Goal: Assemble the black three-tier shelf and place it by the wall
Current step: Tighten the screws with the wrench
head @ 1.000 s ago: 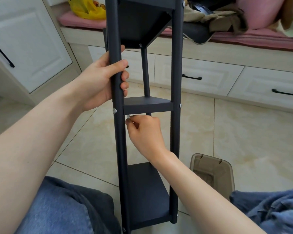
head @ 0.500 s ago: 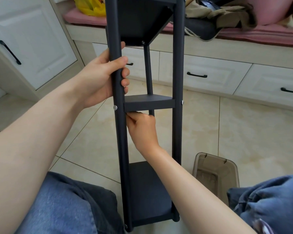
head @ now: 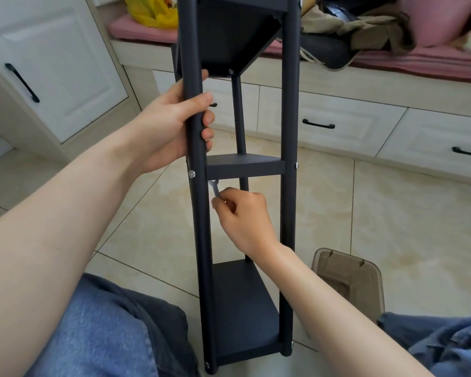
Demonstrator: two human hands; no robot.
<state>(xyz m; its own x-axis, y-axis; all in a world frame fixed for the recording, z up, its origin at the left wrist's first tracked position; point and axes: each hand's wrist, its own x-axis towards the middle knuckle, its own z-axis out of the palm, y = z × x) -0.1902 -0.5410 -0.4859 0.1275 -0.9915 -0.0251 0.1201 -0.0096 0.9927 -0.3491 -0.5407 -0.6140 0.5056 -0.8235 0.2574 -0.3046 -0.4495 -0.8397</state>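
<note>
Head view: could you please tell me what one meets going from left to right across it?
Cabinet door handle, left hand, wrench, right hand, right post, brown bin.

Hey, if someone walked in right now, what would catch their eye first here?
The black three-tier shelf fills the centre of the view. The left hand grips its left post above the middle tier, while the right hand pinches a small silver wrench just under that tier.
</note>
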